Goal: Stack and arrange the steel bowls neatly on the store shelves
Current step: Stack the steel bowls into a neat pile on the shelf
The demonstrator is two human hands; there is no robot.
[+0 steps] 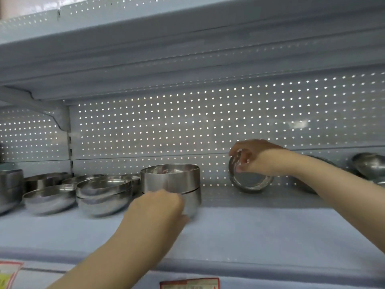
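A stack of two tall steel bowls (pixel 173 180) stands mid-shelf. My left hand (pixel 156 207) wraps the lower bowl of that stack from the front. To the right, a small steel bowl (pixel 249 180) is tipped on its side, its opening facing me. My right hand (pixel 254 157) grips its upper rim, fingers inside the bowl. Shallow steel bowls sit at the left: a stacked pair (pixel 104 193) and a single one (pixel 50 200).
The pale blue shelf (pixel 250 230) has a perforated back panel (pixel 187 122) and another shelf close overhead. More bowls stand at the far left (pixel 10 184) and far right (pixel 368 165). Price labels (pixel 189 284) line the front edge.
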